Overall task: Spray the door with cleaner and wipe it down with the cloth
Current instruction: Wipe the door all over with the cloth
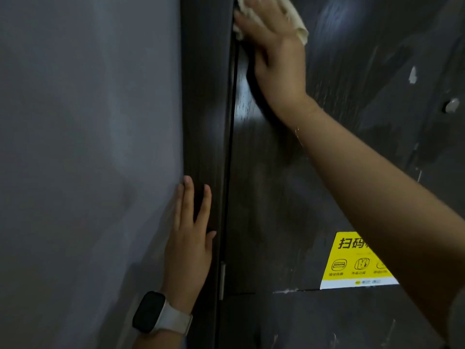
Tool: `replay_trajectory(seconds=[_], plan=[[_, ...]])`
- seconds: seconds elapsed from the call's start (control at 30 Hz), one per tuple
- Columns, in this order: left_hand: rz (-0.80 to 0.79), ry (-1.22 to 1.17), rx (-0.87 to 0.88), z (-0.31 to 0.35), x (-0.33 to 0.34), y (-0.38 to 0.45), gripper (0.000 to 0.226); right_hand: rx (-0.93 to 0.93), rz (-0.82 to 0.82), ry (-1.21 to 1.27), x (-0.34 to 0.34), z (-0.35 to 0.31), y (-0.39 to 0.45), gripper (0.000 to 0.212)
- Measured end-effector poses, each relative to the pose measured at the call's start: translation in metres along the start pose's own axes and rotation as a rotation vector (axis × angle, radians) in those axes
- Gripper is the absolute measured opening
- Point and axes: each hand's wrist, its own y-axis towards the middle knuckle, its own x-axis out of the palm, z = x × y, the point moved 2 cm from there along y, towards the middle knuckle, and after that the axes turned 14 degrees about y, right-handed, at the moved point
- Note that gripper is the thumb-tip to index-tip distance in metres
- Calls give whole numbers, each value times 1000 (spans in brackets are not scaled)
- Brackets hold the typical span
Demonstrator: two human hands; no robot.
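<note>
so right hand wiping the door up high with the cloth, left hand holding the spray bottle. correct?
Not quite. In the head view the left hand holds nothing and rests flat on the door frame. The right hand does press the cloth high on the door.

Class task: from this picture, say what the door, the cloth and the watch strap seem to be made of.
Door: dark wood or wood-look laminate; grain lines, glossy glare.
Cloth: soft pale fabric, crumpled under the right hand.
Watch strap: smooth matte white, probably silicone.

Dim, soft-focused, glare on door (251,117)
</note>
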Motion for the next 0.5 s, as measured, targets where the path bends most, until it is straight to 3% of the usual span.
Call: replay_trajectory(seconds=[0.17,0.4,0.5], plan=[[5,-29,-18,3,3,-3,107,25,56,11,16,-15,-48,49],[105,-115,-91,4,13,-17,87,50,-225,128,38,-49,-254,38],[80,-93,-86,1,26,-32,93,75,-368,197,45,-60,-329,35]])
